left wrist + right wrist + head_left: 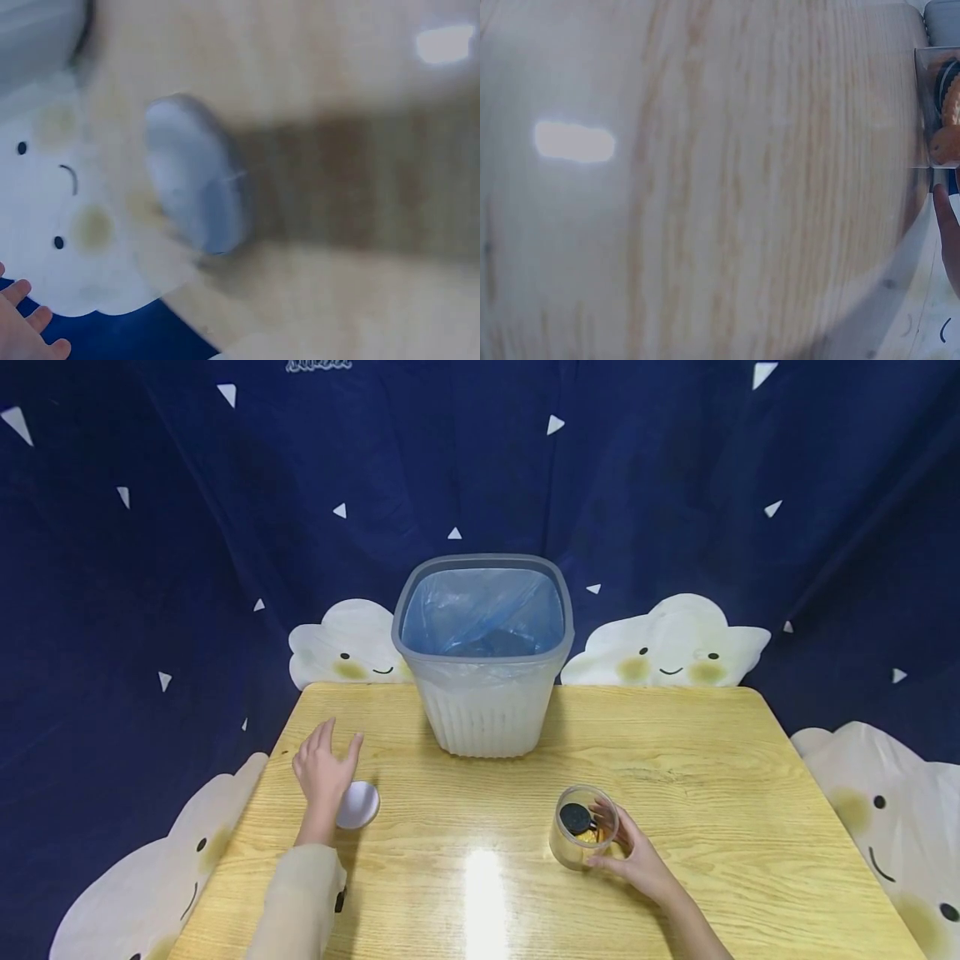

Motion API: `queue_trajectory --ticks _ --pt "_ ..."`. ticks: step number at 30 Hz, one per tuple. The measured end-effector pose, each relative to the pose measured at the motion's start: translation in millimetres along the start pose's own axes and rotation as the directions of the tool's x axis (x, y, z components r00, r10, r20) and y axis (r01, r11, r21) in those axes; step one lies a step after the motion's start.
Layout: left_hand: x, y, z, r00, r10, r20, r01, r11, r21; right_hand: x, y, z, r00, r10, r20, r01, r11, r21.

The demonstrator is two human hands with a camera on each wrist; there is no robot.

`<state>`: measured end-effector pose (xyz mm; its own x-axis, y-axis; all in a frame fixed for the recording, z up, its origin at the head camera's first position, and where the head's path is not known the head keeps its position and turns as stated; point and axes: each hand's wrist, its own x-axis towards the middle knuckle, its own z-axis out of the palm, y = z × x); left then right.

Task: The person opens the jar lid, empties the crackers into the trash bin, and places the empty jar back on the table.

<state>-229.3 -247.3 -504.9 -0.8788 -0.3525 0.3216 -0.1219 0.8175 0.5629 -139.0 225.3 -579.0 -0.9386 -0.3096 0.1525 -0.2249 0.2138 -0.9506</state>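
A small clear plastic jar [583,837] stands upright and uncapped on a wooden table [720,760], in the lower right of centre of the head view. Inside it lie a dark round cookie and some golden-brown pieces. The right hand [637,860] comes in from the lower right edge and curls around the jar's right side, fingers against its wall and thumb near its base. In the right wrist view the jar [939,105] shows only as a sliver at the upper right edge, with one fingertip [945,217] just below it.

To the left of centre in the head view, a white round lid [358,804] lies flat on the table. The left hand [324,768] hovers just above and beside it, fingers spread and nearly straight, holding nothing; whether it touches the lid cannot be told. A pale sleeve [300,902] covers that forearm. The left wrist view is blurred: the lid [196,174] appears as a grey-white disc in the middle, and fingertips [22,322] sit in the lower left corner.

Behind both, at the centre of the head view, a pale ribbed bin [483,652] with a grey rim and a blue bag liner stands at the table's far edge. A dark blue cloth [150,527] printed with white triangles and smiling clouds fills the background.
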Motion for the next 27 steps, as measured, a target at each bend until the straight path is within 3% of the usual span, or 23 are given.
queue_trajectory --ticks 11,18,27 --pt "35.8 37.3 -24.7 0.99 0.002 0.142 -0.005 1.0 0.021 -0.3 -7.0 -0.5 1.0 0.003 -0.005 -0.003 1.0 -0.021" --pt "52.0 59.1 -37.3 0.991 0.055 0.123 -0.058 0.998 0.02 -1.0 -29.0 1.7 1.0 0.02 0.001 -0.02 0.999 -0.03" --pt "70.2 85.2 -51.2 0.992 0.084 0.095 -0.084 0.996 -0.003 1.2 -28.6 2.1 1.0 0.021 -0.003 -0.021 0.999 -0.027"
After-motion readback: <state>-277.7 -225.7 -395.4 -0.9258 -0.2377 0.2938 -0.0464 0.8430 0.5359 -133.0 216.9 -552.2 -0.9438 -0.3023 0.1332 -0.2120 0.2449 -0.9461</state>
